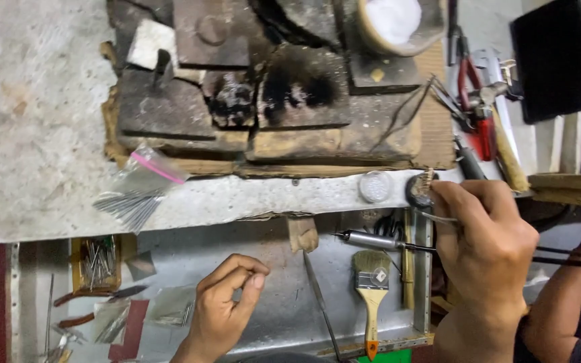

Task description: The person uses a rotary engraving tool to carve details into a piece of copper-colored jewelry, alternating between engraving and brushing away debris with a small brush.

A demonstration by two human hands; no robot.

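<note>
Beside the small black dish [417, 193], the right hand [482, 235] pinched thin, seemingly springy tweezers [438, 216] mid-shank, while the left hand [226, 299] pressed fingertips together on something too small to tell.

brush [371, 286] in tray [284, 316] | bag [139, 188] on bench [35, 134] | tray below bench

Head view, steeply down, near workbench [42, 134]

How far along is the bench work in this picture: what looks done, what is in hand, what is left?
Done: the charred blocks show past heating. In hand: the right hand holds tweezers to a small round piece at the bench edge; the left hand pinches something too small to tell. Left: the bagged wires lie untouched.
</note>
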